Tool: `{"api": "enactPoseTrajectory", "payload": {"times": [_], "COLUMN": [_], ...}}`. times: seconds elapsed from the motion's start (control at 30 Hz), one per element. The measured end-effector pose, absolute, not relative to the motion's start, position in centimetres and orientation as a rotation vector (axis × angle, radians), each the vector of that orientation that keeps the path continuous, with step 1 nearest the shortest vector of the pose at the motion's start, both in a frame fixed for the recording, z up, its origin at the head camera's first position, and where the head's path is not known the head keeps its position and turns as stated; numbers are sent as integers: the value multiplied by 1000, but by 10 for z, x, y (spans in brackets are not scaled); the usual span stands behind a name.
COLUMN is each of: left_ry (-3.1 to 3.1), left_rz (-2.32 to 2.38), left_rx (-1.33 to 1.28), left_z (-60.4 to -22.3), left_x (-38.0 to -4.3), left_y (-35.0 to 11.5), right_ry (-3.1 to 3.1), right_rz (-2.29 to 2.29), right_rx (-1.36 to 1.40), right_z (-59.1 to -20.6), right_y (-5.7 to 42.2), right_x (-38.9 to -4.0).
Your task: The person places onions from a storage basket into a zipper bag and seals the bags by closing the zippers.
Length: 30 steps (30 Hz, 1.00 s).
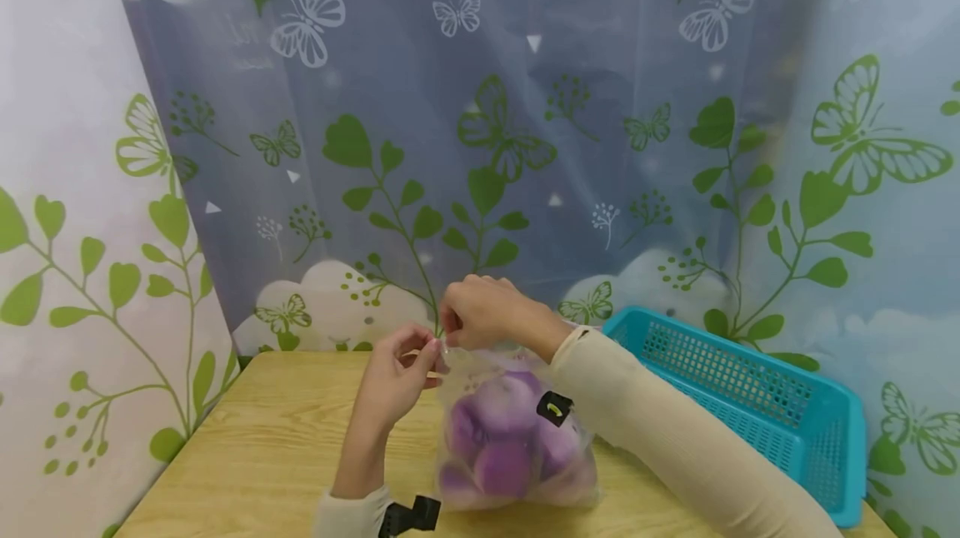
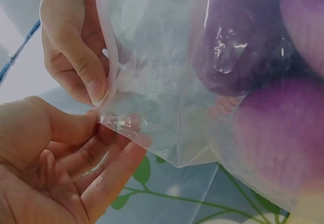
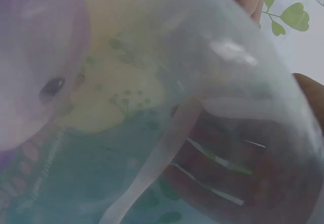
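A clear, soft plastic bag (image 1: 467, 370) stands on the table, with a purple and lilac plush toy (image 1: 505, 468) inside it. My left hand (image 1: 393, 380) pinches the bag's upper left corner between thumb and forefinger, its other fingers loosely bent behind the film. Just above that, my right hand (image 1: 483, 311) reaches over the bag and pinches its top edge close to the same corner. In the left wrist view the two thumbs nearly meet at the edge. Through the cloudy film in the right wrist view show a pale strip (image 3: 157, 166) and a dark plush eye (image 3: 52, 87).
A turquoise perforated plastic basket (image 1: 825, 438) stands to the right, partly behind my right sleeve (image 1: 675, 438). The wooden-look table (image 1: 285, 430) ends at a hanging curtain (image 1: 420, 88) printed with leaves and butterflies. Black camera mounts sit at both wrists.
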<state>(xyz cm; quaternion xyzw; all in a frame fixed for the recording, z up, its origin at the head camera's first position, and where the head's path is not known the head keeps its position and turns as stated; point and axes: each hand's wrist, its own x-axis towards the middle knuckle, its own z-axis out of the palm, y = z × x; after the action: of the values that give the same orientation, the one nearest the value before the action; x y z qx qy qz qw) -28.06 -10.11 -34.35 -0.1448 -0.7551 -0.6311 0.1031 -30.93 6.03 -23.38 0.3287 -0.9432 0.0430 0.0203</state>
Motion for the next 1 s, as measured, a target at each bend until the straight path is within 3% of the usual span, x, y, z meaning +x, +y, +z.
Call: {"api": "enactPoseTrajectory", "payload": {"times": [1.0], "left_ry": [-2282], "left_rz": [-1849], "left_rx": [-323], "left_z": [-338], "left_x": [-274], "left_y": [-108], "right_ry": [-2918], "right_rz": [78], "right_rx": [1075], "right_z": [-235], "right_y": [68], "right_x": [-308]}}
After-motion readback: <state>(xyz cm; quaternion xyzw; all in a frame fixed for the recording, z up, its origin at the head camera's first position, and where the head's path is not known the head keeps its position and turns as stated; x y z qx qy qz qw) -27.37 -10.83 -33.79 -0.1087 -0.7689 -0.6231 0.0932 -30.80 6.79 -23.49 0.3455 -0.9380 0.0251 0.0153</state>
